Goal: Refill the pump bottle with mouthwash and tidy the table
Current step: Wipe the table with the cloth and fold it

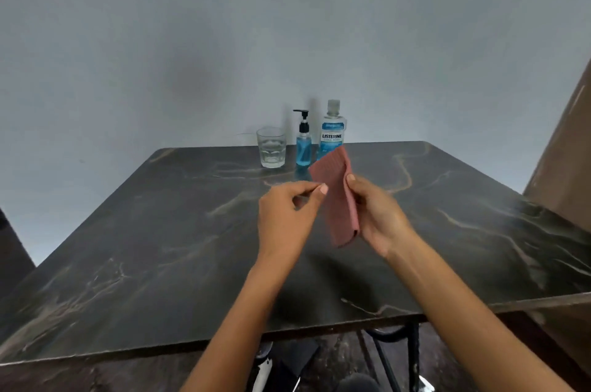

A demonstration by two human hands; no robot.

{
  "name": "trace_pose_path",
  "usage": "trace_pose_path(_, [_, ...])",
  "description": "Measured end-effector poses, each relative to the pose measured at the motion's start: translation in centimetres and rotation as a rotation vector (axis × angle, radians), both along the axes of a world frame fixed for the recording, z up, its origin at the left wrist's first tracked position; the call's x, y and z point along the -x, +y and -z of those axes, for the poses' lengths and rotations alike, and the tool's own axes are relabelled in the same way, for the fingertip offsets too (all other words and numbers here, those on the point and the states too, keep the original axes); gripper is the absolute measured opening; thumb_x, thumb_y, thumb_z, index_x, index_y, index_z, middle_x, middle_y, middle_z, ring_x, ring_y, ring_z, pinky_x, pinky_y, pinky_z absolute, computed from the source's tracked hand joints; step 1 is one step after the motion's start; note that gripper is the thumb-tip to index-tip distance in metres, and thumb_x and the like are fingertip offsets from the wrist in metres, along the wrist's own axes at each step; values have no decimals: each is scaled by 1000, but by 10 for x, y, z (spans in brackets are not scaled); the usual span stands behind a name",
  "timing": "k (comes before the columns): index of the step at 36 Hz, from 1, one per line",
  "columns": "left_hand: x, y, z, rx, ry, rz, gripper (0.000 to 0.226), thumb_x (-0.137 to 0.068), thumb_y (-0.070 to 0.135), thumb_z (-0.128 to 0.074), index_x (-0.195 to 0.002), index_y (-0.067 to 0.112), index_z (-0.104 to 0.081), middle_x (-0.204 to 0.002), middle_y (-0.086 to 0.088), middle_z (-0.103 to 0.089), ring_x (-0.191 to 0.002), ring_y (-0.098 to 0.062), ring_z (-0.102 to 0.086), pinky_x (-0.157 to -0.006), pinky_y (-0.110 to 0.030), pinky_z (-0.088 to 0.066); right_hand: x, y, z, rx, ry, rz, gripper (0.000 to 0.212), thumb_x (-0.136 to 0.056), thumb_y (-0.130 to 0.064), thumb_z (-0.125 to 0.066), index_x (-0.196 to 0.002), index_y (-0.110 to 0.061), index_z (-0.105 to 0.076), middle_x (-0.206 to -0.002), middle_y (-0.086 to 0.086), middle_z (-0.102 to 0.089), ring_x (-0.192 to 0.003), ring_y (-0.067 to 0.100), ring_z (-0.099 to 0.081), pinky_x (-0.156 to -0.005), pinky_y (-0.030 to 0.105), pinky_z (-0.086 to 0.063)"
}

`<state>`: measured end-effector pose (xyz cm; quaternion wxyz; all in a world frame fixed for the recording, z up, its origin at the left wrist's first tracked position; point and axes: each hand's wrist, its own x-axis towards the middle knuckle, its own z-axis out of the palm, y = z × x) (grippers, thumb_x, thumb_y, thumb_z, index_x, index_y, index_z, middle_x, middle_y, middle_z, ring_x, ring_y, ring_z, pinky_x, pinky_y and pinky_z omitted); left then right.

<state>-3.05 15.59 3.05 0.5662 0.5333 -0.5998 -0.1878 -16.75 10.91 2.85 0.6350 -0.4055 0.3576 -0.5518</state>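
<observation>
**Cloth in hand, bottles lined up at the far edge**

I hold a folded, dusty-pink ribbed cloth [335, 196] upright above the middle of the dark marble-patterned surface [160, 247]. My right hand [377, 219] grips its right edge, thumb laid across the front and the other fingers curled behind. My left hand [287, 219] is at the cloth's left edge, thumb and forefinger pressed together in a pinch; whether they actually catch a fold of fabric, I cannot tell.

Near the far edge stand three things in a row, close together but apart: a clear faceted drinking glass [271, 147] on the left, a small clear pump bottle with a black pump head [303, 142] holding blue liquid in the middle, and a larger clear plastic mouthwash bottle with a blue label and clear cap [332, 128] on the right. The cloth's top corner hides the mouthwash bottle's base. Both bottles are closed.

I judge the cloth soft, light and limp: it will droop unless held at two edges or corners, and needs no force. The pump bottle looks light and tall for its base, easy to tip, best taken round the body rather than the pump head. The mouthwash bottle, seemingly well filled, should be heavier and smooth-sided; a grip round its waist suits. The glass is rigid, breakable and possibly slippery.
</observation>
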Motion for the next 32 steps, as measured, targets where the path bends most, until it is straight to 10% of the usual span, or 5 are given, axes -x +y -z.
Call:
trace_pose_path(6, [8,-11,-8,-19,-14,34,12,-81,27,-73,-92,28,-79,-84,10,-76,-76,-4,-66,-70,-24,-50,-28,7,7,17,-116,54,28,-98,-17,-44,-112,-2,-63,-118,21,-64,-115,31,-59,-105,43,-43])
trace_pose_path(21, [7,-22,-16,-51,-105,5,14,-68,10,-78,-75,22,-77,-73,7,-74,-72,-2,-69,-77,-32,-57,-40,12,11,-60,-248,77,28,-97,-21,-46,-109,-4,-66,-113,17,-67,-109,25,-64,-101,38,-46])
trace_pose_path(27, [-10,-26,-29,13,-276,-17,17,-73,4,-72,-78,19,-77,-77,2,-75,-70,-6,-66,-73,-24,-54,-29,7,18,-94,-34,64,23,-96,-19,-49,-107,-18,-69,-69,-2,-67,-60,8,-61,-55,19,-46])
trace_pose_path(32, [-25,-28,-39,10,-339,29,20,-75,0,-70,-80,17,-78,-78,2,-75,-76,-9,-69,-79,-22,-55,-25,1,25,-120,116,22,22,-90,-9,-56,-104,-22,-68,-92,1,-72,-87,15,-67,-77,28,-48])
